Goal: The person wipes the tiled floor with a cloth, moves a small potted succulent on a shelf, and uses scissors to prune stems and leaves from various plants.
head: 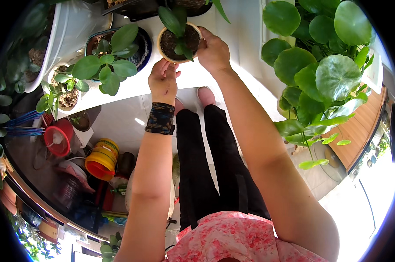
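A small round pot (pixel 160 46) with a pale rim, filled with dark soil, bears a plant with broad green leaves (pixel 171 21). It is at the top middle, over a white surface. My right hand (pixel 214 50) grips its right side, thumb at the rim. My left hand (pixel 164 77), with a dark patterned band on the wrist, has its fingertips against the pot's near underside; the pot hides part of them. Whether the pot rests on the surface cannot be told.
Left of the pot stand a dark blue pot (pixel 147 49) with a leafy plant and a white planter (pixel 67 108) of small succulents. A large round-leaved plant (pixel 338 77) spreads at the right. Below the surface, a red basin (pixel 66 131) and yellow buckets (pixel 102 157) are on the floor.
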The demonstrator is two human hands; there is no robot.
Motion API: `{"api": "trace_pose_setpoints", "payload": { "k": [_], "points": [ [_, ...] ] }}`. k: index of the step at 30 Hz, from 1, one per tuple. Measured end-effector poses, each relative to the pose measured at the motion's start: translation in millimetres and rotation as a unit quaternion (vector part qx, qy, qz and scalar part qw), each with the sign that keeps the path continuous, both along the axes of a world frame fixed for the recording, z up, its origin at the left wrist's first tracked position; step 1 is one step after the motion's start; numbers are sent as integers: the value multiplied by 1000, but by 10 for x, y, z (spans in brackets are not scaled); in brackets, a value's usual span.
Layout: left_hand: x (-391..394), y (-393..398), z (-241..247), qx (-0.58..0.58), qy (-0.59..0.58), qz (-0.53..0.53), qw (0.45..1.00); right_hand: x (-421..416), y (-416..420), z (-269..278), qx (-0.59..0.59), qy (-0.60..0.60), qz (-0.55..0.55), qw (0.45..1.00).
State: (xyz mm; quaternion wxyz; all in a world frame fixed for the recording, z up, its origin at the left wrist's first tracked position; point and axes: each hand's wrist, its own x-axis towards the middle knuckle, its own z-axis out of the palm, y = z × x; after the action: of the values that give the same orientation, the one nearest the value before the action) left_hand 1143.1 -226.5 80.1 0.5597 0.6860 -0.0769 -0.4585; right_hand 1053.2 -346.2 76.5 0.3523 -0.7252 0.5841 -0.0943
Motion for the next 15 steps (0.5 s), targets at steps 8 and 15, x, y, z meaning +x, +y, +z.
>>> {"api": "trace_pose_setpoints", "payload": {
  "k": [8, 15],
  "points": [
    [1, 49, 52, 15, 36, 7, 999, -42, 62, 242, -11, -83, -97, 992],
    [-113, 265, 248, 62, 45, -27, 997, -28, 355, 716, 218, -234, -223, 921]
  ]
}}
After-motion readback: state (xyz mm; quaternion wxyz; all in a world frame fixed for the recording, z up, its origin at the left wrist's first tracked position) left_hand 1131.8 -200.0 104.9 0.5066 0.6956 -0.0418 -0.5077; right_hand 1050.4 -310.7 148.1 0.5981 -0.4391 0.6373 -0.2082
